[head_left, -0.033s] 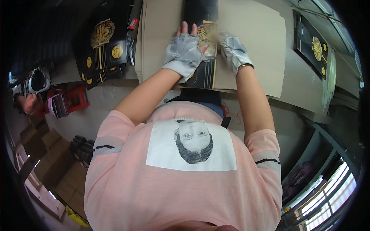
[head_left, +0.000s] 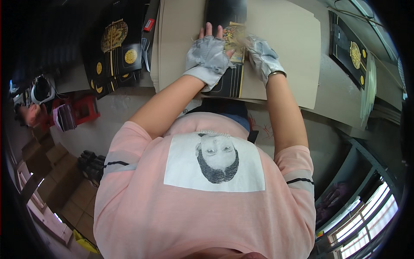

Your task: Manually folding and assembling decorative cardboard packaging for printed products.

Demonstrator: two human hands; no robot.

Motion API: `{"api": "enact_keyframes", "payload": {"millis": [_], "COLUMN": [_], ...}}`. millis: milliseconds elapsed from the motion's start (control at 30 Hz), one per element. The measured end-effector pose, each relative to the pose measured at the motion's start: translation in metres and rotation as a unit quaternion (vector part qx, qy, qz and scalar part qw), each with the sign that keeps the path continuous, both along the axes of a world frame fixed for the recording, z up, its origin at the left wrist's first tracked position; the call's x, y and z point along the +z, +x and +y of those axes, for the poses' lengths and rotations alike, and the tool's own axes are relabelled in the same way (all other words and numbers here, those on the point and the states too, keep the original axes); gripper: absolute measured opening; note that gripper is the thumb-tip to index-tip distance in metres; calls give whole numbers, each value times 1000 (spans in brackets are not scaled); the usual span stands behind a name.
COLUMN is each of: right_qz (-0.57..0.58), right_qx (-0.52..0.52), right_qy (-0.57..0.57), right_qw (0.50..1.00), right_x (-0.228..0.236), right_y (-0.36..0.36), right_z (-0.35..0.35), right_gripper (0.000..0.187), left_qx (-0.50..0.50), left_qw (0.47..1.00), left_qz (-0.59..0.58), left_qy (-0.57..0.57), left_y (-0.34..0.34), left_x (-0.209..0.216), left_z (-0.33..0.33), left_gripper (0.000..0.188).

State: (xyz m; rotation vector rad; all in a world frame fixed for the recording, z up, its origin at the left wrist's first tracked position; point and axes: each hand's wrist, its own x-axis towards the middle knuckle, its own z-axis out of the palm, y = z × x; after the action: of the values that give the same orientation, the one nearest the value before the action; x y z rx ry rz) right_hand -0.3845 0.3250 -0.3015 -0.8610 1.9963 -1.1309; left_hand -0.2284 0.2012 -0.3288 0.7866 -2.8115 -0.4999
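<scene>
A long black printed panel (head_left: 222, 84) with gold lines and a gold ornate pattern lies on a stack of beige board sheets (head_left: 284, 56). My left hand (head_left: 209, 58), in a grey fingerless glove, rests flat over the panel's left side with fingers spread. At the panel's right edge is my right hand (head_left: 262, 56), also gloved in grey, its fingertips smeared by motion beside the gold pattern. Whether those fingers hold anything does not show. Part of the panel is hidden under my left hand.
Black sheets with gold medallions (head_left: 114, 54) lie to the left, near a red box-like item (head_left: 149, 25) and scissors (head_left: 146, 58). More black printed sheets (head_left: 349, 52) sit at the right. A red stool (head_left: 86, 108) and cardboard boxes (head_left: 64, 181) stand lower left.
Both hands and the black panel appear very slightly further right in the view. My left hand stays flat on the panel; the right fingertips are blurred in both frames.
</scene>
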Motion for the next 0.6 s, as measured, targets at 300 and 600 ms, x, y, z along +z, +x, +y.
{"api": "enact_keyframes", "payload": {"millis": [300, 600], "right_qz": [157, 156], "right_qx": [6, 51], "right_qy": [194, 174], "right_qw": [968, 971], "right_x": [-30, -3], "right_y": [-14, -14], "right_z": [-6, 5], "right_gripper": [53, 47], "left_qx": [-35, -107], "left_qw": [996, 980], "left_qz": [-23, 154], "left_qy": [-73, 64], "left_y": [-1, -12], "left_x": [-21, 2], "left_z": [-7, -74], "left_gripper": [80, 73]}}
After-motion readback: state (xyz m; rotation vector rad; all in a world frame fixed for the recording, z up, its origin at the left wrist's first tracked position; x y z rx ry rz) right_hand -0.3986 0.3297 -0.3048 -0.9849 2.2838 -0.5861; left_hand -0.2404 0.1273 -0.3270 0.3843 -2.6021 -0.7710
